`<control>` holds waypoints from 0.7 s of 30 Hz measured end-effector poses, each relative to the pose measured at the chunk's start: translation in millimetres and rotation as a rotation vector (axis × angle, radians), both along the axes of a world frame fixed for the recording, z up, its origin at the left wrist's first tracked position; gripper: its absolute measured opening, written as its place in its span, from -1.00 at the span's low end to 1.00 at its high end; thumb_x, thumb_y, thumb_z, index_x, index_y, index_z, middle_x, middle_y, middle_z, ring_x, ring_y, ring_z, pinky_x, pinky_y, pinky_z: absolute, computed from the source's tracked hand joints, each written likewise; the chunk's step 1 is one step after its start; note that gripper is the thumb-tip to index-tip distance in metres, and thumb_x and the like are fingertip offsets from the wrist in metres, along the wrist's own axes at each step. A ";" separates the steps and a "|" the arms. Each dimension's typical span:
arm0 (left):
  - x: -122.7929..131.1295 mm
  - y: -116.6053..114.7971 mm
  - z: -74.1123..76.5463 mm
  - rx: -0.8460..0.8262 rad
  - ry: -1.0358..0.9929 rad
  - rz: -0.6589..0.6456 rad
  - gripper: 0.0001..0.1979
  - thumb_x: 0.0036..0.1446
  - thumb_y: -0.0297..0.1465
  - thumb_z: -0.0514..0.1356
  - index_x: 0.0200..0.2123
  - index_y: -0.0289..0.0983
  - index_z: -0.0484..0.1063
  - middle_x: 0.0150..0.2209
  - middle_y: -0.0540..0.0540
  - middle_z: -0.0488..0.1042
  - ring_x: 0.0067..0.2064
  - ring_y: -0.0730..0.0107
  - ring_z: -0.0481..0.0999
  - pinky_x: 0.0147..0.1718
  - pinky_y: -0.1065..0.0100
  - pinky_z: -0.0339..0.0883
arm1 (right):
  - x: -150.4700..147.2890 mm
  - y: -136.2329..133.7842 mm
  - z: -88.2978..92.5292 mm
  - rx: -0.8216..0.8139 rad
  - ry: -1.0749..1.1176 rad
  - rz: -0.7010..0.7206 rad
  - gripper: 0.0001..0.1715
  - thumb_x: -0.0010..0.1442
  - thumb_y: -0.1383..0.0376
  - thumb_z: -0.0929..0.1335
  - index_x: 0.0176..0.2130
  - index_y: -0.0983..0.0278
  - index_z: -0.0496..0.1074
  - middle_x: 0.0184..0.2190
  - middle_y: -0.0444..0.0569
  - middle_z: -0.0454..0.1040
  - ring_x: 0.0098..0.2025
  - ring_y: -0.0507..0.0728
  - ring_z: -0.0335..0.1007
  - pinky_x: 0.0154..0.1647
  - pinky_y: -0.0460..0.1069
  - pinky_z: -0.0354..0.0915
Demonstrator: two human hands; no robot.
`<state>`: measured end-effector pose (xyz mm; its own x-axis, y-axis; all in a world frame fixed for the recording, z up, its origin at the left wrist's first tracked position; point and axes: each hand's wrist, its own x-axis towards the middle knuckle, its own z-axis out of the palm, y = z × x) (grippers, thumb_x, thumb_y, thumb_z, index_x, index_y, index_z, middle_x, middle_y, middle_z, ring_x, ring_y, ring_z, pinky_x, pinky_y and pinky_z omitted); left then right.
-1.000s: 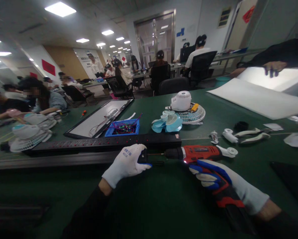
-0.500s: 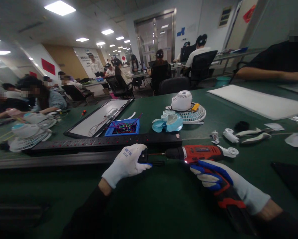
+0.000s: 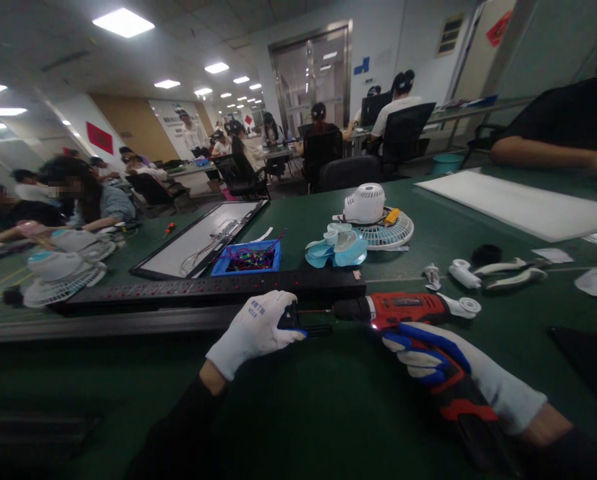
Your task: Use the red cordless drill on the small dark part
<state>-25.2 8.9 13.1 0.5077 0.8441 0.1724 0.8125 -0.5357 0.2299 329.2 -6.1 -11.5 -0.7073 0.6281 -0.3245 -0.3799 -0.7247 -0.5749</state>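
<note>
My left hand [image 3: 258, 325], in a white glove with blue fingertips, is closed around the right end of a long black metal bar [image 3: 103, 325] lying across the table. In my right hand [image 3: 473, 363], gloved the same way, is a red and black cordless drill [image 3: 408, 308] held by its handle. Its long thin bit [image 3: 314, 311] points left and reaches the end of the bar beside my left fingers. A small light glows under the chuck. Whether a screw sits at the bit's tip is too small to tell.
Behind the bar lies a black power strip [image 3: 188, 291]. Beyond it are a blue bin [image 3: 248, 259] of wires, light-blue fan blades [image 3: 336, 247] and a white fan housing [image 3: 366, 205]. Pliers [image 3: 511, 272] lie right, near a white panel [image 3: 518, 207]. A co-worker's arm [image 3: 543, 150] rests at far right.
Both hands, the drill and the bar hold nearly the same position; the whole view has shifted slightly. The co-worker's arm at far right has moved a little to the right.
</note>
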 end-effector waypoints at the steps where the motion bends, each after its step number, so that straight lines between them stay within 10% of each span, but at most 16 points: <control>1: 0.4 -0.3 0.6 0.002 0.003 0.000 -0.44 0.17 -0.07 0.33 0.11 -0.26 0.34 -0.02 -0.20 0.51 -0.03 0.09 0.56 -0.02 0.12 0.45 | 0.0 -0.3 0.1 -0.003 -0.002 -0.009 -0.69 0.16 0.17 0.54 -0.31 0.39 0.56 -0.55 -0.22 0.32 -0.59 -0.17 0.19 -0.55 -0.32 0.27; 21: 3.3 -0.9 1.7 0.001 -0.002 0.012 -0.44 0.18 -0.03 0.31 0.10 -0.23 0.36 -0.01 -0.18 0.51 -0.03 0.10 0.55 0.01 0.12 0.44 | 2.3 1.1 -0.6 -0.025 -0.001 -0.020 -0.67 0.16 0.19 0.53 -0.32 0.47 0.57 -0.58 -0.22 0.27 -0.62 -0.14 0.23 -0.58 -0.30 0.27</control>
